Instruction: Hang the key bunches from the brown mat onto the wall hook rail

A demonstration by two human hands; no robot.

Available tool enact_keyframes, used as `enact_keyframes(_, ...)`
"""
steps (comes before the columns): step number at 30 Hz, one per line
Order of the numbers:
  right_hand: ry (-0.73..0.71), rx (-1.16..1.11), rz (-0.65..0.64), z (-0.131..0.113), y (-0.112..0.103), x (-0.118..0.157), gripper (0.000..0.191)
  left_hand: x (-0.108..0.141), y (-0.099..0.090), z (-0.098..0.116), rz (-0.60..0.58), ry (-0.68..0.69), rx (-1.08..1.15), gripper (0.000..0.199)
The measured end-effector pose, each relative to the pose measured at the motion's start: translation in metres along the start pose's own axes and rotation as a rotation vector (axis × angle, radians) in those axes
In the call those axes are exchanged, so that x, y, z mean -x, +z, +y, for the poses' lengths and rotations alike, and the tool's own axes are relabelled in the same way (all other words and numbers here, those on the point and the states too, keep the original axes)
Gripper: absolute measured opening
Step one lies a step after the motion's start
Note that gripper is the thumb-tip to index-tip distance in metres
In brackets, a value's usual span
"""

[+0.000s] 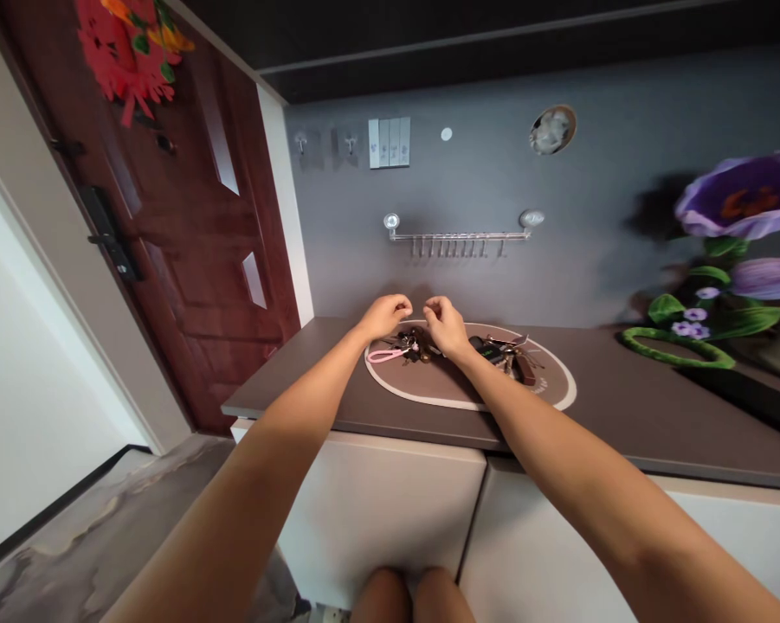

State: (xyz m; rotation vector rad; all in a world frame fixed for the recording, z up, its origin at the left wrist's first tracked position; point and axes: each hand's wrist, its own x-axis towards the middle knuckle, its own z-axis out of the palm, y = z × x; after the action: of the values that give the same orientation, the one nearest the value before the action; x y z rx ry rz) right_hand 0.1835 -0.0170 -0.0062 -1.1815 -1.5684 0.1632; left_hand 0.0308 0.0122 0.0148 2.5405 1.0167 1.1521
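Reaches both bare arms forward over a smooth brown countertop (610,407), nearly straight at the elbows and converging toward twelve o'clock. Taking twelve as the side by the matte grey wall (357,251), holds the left hand (388,315) at about ten o'clock over the flat oval mat (428,385), and the right hand (446,324) near eleven, just beside it with a narrow gap between. Turns both hands inward, thumb sides facing. Curls the fingers of each toward the thumb; cannot tell whether the tips meet or pinch something small.

Leaves visible below the hands, toward nine to ten o'clock on the pale-rimmed mat, a jumbled key bunch (410,344) of dark and metallic pieces, with a soft-looking pink strap (385,356) pointing to nine. Shows toward two to three o'clock a second pile (507,348) of thin metallic and black pieces, with a brown block (527,372) at its near right edge.

Includes a shiny hook rail (460,236) on the wall at twelve, ruffled purple flowers (744,203) at two, and a glossy red-brown panelled door (188,225) at ten.
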Motion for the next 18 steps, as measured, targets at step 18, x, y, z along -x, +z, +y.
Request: enact_keyframes(18,0.028,0.133,-0.191,0.005,0.005,0.005,0.014,0.016,0.009,-0.028,-0.175,-0.008,0.028,0.021)
